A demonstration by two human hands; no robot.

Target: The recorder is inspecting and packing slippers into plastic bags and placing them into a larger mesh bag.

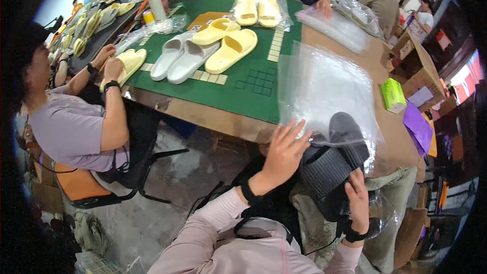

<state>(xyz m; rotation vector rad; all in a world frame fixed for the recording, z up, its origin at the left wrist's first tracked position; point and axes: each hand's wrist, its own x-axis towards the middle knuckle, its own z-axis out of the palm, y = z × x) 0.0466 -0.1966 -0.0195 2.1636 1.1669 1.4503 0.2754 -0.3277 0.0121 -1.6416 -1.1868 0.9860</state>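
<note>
A pair of black slippers lies at the near table edge in front of me, partly overlapping. The far slipper's end reaches over a stack of clear plastic bags; whether it is inside the top bag I cannot tell. My right hand grips the slippers from their right side. Spread fingers of my left hand rest at the bags' near left edge, beside the slippers, holding nothing I can see. Grey slippers and yellow slippers sit farther left on the green table mat.
Bagged yellow slippers stand at the far side, near a co-worker's hand on more plastic bags. A person at left holds a yellow slipper. At right are a green tissue pack, purple sheet and cardboard box.
</note>
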